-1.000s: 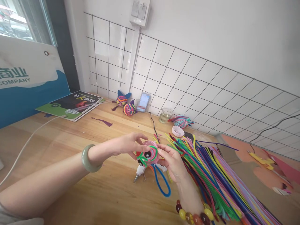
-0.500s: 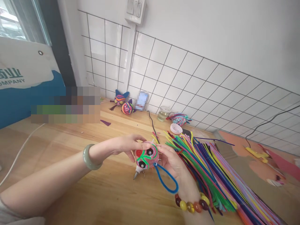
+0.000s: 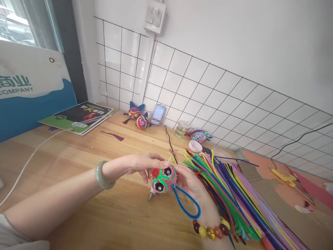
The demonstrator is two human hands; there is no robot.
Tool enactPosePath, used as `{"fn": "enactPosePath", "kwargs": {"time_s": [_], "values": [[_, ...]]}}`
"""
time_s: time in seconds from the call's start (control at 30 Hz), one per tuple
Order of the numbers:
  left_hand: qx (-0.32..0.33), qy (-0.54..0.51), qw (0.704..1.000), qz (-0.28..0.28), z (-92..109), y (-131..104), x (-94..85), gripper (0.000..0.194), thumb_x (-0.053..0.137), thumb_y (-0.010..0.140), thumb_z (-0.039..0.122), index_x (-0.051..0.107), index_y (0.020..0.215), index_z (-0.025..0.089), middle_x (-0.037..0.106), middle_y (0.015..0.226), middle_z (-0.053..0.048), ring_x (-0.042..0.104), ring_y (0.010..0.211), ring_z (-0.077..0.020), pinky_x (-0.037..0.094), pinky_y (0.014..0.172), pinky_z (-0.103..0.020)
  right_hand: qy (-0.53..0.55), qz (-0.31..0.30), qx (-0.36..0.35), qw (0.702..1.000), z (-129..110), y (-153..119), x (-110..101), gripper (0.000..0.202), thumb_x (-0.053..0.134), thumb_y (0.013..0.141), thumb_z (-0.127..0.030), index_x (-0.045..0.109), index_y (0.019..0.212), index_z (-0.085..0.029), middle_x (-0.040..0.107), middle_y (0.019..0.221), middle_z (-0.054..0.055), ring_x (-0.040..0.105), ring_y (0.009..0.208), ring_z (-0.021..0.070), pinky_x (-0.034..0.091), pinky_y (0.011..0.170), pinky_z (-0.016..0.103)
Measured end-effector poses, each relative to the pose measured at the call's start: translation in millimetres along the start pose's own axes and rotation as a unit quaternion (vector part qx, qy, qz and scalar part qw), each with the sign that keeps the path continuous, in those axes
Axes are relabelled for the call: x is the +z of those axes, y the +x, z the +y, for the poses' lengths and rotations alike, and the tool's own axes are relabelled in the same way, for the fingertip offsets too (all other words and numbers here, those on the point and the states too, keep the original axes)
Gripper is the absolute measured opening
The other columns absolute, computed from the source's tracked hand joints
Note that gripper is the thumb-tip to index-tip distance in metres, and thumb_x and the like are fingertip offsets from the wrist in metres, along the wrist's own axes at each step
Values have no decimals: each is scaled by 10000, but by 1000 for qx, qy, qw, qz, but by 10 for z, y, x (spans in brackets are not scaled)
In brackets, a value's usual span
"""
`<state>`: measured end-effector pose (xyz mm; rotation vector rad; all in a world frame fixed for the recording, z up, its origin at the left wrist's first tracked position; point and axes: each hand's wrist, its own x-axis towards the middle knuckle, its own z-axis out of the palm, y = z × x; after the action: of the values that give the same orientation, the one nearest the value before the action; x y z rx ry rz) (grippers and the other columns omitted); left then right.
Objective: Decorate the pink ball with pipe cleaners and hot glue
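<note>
A round pink ornament [image 3: 163,178] with black eyes, green outlines and a red spot is held between both hands above the wooden table. My left hand [image 3: 142,165] grips its top and left side, thumb on top. Around its right side closes my right hand [image 3: 188,178], its fingertips partly hidden behind. A blue loop [image 3: 186,205] hangs from the ornament's lower right. Below its lower left a white nozzle with a metal tip [image 3: 151,195] sticks out; the rest of that tool is hidden.
Bundled colourful pipe cleaners [image 3: 229,194] lie right of my hands. Finished ornaments [image 3: 143,121], a phone [image 3: 158,114], a glass jar [image 3: 181,129] and a pink lid [image 3: 195,146] stand behind. Far right is a yellow glue gun [image 3: 284,178]; far left, a magazine [image 3: 80,118].
The view has shifted slightly, so the background sits lower and further right. Both hands still hold the ornament, which has turned a little.
</note>
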<state>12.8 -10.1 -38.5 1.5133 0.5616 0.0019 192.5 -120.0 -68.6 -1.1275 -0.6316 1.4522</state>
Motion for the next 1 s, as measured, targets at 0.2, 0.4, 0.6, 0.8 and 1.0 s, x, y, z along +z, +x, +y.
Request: {"fn": "enactPosePath", "kwargs": {"time_s": [0.2, 0.4, 0.6, 0.8, 1.0], "values": [[7, 1, 1000, -8, -1, 2, 20, 680, 611, 685, 674, 566, 1206, 239, 678, 1018, -86, 658, 785, -211, 527, 581, -280, 2, 6, -8, 1000, 25, -37, -5, 146, 753, 680, -287, 689, 786, -210, 701, 751, -20, 602, 671, 156, 460, 640, 284], [11, -5, 1000, -7, 2, -10, 17, 663, 608, 692, 669, 568, 1190, 234, 670, 1048, -93, 649, 792, -206, 509, 566, -255, -8, -2, -9, 1000, 9, -48, 28, 146, 741, 698, -305, 691, 791, -204, 711, 789, -5, 615, 694, 161, 446, 633, 265], [9, 7, 1000, -3, 36, -22, 31, 636, 593, 711, 664, 569, 1183, 238, 651, 1073, -84, 633, 770, -187, 476, 514, -224, -10, -5, -22, 1000, 41, -19, -11, 171, 738, 707, -306, 695, 845, -216, 723, 824, -6, 634, 693, 156, 467, 647, 277], [11, 14, 1000, -20, 30, -30, 14, 619, 593, 726, 642, 562, 1200, 246, 652, 1075, -75, 632, 771, -181, 483, 519, -225, -23, -10, -16, 1000, 44, -29, -43, 230, 736, 706, -335, 698, 903, -224, 725, 870, 9, 653, 739, 182, 491, 660, 302], [12, -22, 999, -38, 34, -46, 32, 663, 648, 717, 585, 508, 1267, 242, 649, 1117, -89, 657, 807, -193, 528, 598, -268, -46, -23, 2, 999, -39, -44, -25, 200, 733, 706, -302, 716, 897, -245, 702, 775, -3, 626, 664, 169, 488, 580, 283]]}}
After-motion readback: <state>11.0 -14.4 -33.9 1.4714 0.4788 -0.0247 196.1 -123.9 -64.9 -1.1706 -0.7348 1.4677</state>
